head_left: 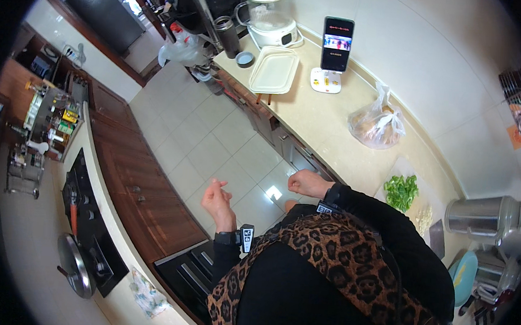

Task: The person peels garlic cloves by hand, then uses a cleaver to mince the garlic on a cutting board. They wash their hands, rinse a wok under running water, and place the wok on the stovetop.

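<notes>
My left hand (pixel 217 204) hangs over the tiled floor, its fingers loosely bent and apart, with nothing in it. Close to the front edge of the right counter, my right hand (pixel 310 183) is curled into a loose fist, and no object shows in it. On that counter, beyond my right forearm, chopped green vegetable (pixel 401 193) lies on a pale cutting board (pixel 402 167). Small pale chopped pieces (pixel 425 219) and a wide metal blade (pixel 438 238) lie nearer to me, partly behind my sleeve.
Along the right counter (pixel 305 114) are a knotted plastic bag (pixel 376 127), an upright phone (pixel 337 46), a cream tray (pixel 274 71), a glass kettle (pixel 267 15) and metal canisters (pixel 480 215). Across the tiled floor (pixel 204 149), a lidded pan (pixel 76 265) sits by the black stove (pixel 90 220).
</notes>
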{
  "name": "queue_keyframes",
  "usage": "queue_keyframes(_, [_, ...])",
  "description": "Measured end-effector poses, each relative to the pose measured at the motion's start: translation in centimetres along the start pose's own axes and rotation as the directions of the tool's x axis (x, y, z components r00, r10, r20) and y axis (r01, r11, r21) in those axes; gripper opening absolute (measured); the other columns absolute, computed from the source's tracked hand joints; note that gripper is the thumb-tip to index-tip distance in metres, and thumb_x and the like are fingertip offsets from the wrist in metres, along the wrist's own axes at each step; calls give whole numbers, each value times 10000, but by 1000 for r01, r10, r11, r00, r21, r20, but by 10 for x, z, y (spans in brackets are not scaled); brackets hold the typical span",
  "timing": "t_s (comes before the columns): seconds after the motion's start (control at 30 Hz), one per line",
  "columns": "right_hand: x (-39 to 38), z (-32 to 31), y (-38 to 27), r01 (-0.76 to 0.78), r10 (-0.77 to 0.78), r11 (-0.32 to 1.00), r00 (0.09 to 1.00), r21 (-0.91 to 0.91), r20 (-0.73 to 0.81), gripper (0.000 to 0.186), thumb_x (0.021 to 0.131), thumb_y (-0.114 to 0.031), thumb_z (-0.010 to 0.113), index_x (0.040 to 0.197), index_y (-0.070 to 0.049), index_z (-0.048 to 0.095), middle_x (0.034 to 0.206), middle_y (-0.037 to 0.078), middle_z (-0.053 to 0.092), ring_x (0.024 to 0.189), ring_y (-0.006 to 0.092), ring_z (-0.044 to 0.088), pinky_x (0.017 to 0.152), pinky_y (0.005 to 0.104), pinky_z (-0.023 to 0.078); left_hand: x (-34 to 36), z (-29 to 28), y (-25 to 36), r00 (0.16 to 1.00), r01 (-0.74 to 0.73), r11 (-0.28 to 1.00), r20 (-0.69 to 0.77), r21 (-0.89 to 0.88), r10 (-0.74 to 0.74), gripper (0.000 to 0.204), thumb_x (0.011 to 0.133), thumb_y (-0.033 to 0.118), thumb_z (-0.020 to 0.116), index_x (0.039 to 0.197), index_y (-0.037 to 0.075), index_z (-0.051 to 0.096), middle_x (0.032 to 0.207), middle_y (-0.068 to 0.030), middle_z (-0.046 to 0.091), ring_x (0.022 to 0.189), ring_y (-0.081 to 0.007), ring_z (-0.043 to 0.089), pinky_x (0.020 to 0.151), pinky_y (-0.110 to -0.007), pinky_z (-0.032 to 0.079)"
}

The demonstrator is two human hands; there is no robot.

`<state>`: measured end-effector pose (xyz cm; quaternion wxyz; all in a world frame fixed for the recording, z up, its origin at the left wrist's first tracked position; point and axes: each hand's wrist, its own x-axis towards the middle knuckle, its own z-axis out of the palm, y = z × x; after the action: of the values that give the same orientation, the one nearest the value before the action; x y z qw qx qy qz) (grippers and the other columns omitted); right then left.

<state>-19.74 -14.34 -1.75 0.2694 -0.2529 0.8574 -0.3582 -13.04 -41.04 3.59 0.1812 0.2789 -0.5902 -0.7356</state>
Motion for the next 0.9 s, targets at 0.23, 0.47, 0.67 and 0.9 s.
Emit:
queue_keyframes(0.23, [-19, -3, 15, 51, -36, 988, 994, 146, -106, 135, 859, -118, 666, 793, 0, 661, 643, 65, 626, 588, 131, 571, 566, 295, 467, -19, -4, -30, 967, -57, 993, 255, 103, 29, 214, 910, 101, 536, 1027, 38, 703, 646, 55, 503, 577, -49, 449, 551, -246, 431])
queue_keyframes(0.47, [22, 11, 40, -3, -15, 935, 999, 354, 48, 248, 938, -211, 657, 779, -24, 626, 653, 12, 602, 547, 72, 541, 497, 227, 406, -15, -65, -26, 894, -411, 676, 124, 611, 431, 617, 776, -29, 538, 1381, 76, 468, 1225, -122, 534, 706, -127, 609, 676, -272, 512])
queue_keyframes(0.67, [69, 28, 27, 23, -92, 950, 973, 312, 210, 207, 919, -155, 659, 805, 18, 646, 629, 20, 612, 551, 76, 555, 529, 230, 439, -62, -191, 37, 915, -63, 869, -320, 491, 247, 335, 897, 107, 626, 1221, 23, 611, 964, -58, 684, 735, -106, 666, 671, -252, 542])
queue_keyframes(0.9, [142, 68, -88, 324, -311, 946, 903, 6, 297, 172, 885, -132, 669, 825, 30, 670, 639, 95, 645, 578, 181, 623, 552, 316, 473, -76, -414, 183, 440, -154, 639, -527, 754, 727, 298, 951, 212, 619, 1091, -48, 658, 818, -67, 676, 730, -126, 623, 695, -279, 504])
